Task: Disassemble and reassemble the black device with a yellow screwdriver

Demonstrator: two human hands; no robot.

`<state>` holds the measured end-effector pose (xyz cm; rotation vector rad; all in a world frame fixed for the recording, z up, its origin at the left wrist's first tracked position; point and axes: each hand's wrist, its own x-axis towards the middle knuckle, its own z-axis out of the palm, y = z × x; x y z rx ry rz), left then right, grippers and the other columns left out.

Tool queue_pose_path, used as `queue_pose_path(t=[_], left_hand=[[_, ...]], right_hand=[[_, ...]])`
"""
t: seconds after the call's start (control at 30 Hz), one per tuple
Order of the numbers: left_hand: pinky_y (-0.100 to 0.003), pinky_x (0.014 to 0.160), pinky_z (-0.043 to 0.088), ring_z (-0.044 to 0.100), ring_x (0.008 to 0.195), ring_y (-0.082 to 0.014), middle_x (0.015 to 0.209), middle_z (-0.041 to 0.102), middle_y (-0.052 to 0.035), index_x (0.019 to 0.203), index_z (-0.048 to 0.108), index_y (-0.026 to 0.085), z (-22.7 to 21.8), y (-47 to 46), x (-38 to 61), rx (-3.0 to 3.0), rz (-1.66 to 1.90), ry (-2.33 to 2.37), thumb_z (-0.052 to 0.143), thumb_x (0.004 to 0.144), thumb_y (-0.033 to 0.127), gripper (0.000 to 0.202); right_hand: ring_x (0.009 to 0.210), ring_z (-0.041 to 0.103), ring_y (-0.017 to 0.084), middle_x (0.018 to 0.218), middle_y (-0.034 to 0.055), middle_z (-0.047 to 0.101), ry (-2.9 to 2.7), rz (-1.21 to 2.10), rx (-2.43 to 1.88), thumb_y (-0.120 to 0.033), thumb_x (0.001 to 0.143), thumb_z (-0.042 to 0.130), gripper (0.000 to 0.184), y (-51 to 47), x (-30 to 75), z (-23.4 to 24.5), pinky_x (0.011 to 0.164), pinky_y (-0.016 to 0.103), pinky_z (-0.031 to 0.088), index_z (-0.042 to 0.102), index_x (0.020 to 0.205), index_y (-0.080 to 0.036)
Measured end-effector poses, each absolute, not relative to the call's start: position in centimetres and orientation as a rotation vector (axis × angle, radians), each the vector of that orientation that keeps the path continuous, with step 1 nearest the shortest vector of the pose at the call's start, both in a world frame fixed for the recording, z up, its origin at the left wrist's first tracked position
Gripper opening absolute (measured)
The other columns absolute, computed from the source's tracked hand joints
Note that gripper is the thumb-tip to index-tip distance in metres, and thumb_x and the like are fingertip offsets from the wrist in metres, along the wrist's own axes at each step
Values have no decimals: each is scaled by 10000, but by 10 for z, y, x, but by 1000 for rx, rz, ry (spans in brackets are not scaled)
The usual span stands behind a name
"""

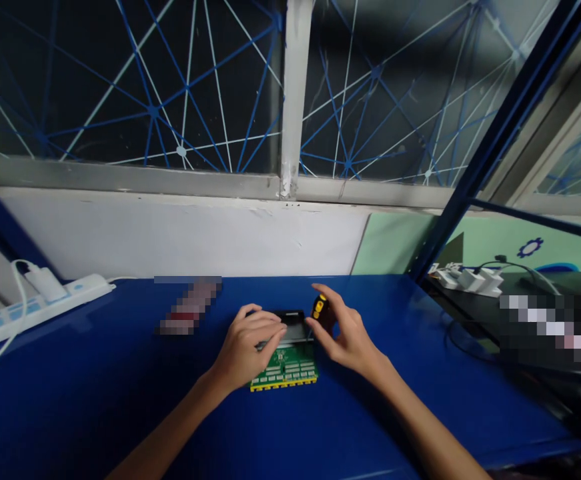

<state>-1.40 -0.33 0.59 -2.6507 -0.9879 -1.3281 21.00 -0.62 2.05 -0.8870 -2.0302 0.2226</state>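
Observation:
A green circuit board (288,371) with a yellow front edge lies flat on the blue table (95,400). A black, grey-topped part (293,327) sits on its far end. My left hand (247,347) rests on the board's left side, fingers stretched flat over the grey part. My right hand (344,328) is to the right of the board, its fingers pinched round a small black and yellow tool (319,308) held just above the part's right corner.
A white power strip (30,303) with a plugged-in charger and cable lies at the far left. A blurred object (190,307) lies behind my left hand. A white wall and window frame rise behind the table. To the right is a darker bench with white adapters (470,279).

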Motion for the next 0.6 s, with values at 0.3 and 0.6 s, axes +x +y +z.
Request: queue_pose_path(t=[0.3, 0.6], left_hand=[[-413, 875, 409, 671, 797, -178, 805, 739, -1, 807, 697, 221, 18, 0, -1, -2580, -1303, -908, 541, 890, 158, 187], [-469, 942, 354, 661, 831, -204, 810, 746, -12, 871, 694, 211, 8, 15, -15, -2382, -1174, -998, 525, 884, 125, 191]], right_hand=[[647, 582, 143, 893, 44, 634, -1981, 181, -850, -246, 919, 487, 558, -1, 207, 14, 615, 278, 495, 271, 1431, -189], [531, 537, 127, 686, -16, 578, -1966, 59, -955, -379, 882, 581, 521, 5, 209, 14, 552, 268, 444, 421, 1340, -190]])
